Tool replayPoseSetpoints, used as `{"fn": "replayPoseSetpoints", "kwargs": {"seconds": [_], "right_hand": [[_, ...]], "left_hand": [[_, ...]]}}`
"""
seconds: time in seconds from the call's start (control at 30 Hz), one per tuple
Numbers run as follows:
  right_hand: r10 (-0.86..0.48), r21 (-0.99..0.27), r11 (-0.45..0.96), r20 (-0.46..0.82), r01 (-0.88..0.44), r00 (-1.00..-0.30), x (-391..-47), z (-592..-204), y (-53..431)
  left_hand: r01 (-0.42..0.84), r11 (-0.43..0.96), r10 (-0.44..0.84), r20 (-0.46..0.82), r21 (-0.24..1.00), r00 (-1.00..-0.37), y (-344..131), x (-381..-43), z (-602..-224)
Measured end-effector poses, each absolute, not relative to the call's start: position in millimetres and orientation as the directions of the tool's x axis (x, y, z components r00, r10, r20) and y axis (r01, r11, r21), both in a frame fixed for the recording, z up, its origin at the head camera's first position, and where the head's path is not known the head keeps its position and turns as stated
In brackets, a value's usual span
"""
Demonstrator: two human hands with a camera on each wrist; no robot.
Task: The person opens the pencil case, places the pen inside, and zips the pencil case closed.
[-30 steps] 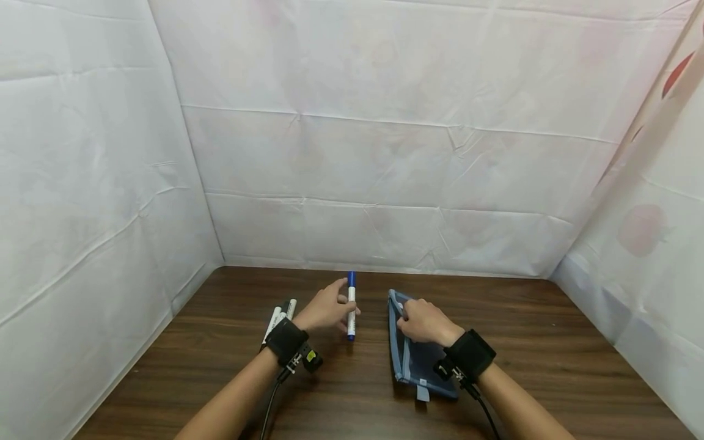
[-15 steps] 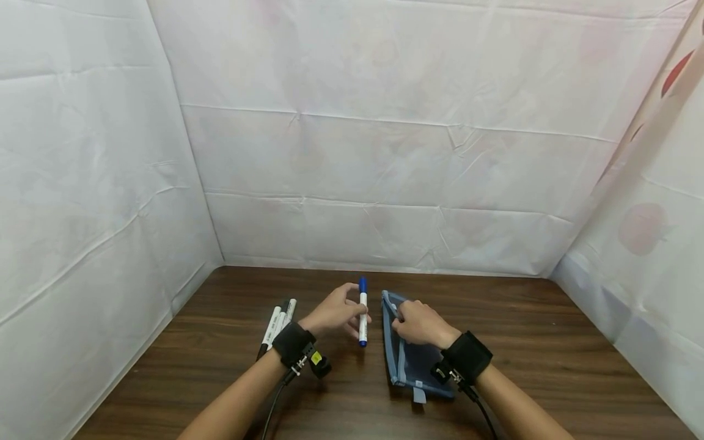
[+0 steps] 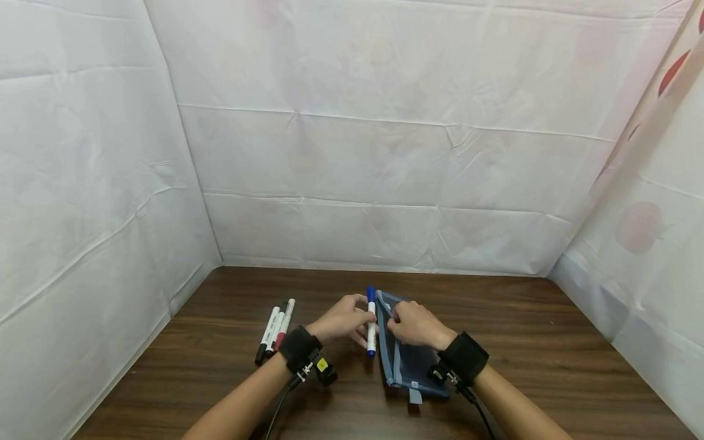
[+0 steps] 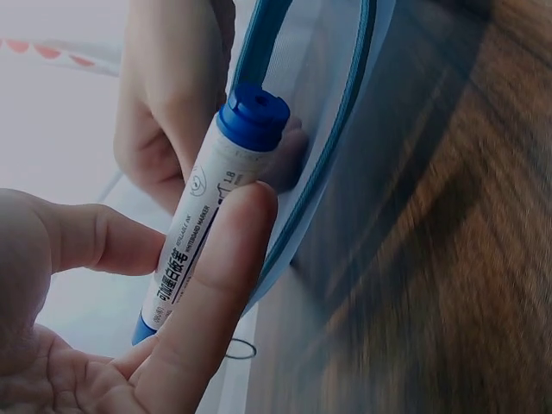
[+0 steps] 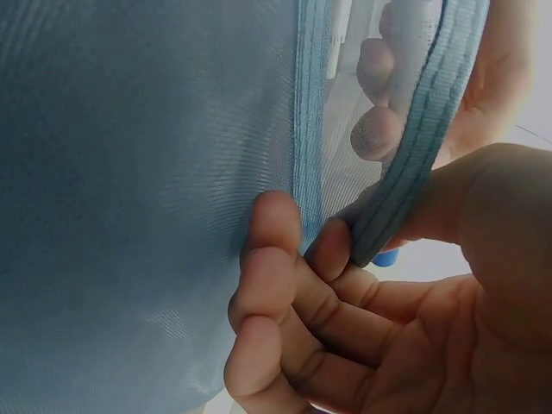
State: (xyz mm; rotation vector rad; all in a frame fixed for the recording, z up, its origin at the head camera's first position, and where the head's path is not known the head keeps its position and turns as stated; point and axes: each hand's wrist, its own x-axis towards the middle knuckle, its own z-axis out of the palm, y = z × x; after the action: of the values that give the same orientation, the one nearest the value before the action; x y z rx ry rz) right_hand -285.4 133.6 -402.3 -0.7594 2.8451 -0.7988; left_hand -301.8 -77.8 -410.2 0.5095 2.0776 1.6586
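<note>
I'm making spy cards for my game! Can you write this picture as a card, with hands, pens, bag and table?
Left hand: pinches the blue marker
Right hand: holds the edge of the pouch
Blue marker: white body, blue ends; beside the pouch, not inside
Pouch: blue, partly see-through, open
Other markers: at least three, in a bunch on the person's left; black and red caps show
Table: brown, wood-patterned

- dark brown wood-grain tabletop (image 3: 181, 366)
- creased white back sheet (image 3: 385, 159), meets table's far edge
- wrinkled white left sheet (image 3: 99, 183)
- white right sheet (image 3: 673, 269): red shapes, faint pink print (image 3: 638, 228), possibly fruit
</note>
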Motion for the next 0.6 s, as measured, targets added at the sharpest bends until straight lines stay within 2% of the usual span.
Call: {"fn": "replayPoseSetpoints", "kwargs": {"seconds": [0.6], "right_hand": [[-0.477, -0.577, 0.702, 0.054, -0.417, -0.877, -287.1, -405.3, 126.6]], "left_hand": [[-0.01, 0.204, 0.547, -0.123, 0.979, -0.828, -64.4, -295.0, -418.2]]}}
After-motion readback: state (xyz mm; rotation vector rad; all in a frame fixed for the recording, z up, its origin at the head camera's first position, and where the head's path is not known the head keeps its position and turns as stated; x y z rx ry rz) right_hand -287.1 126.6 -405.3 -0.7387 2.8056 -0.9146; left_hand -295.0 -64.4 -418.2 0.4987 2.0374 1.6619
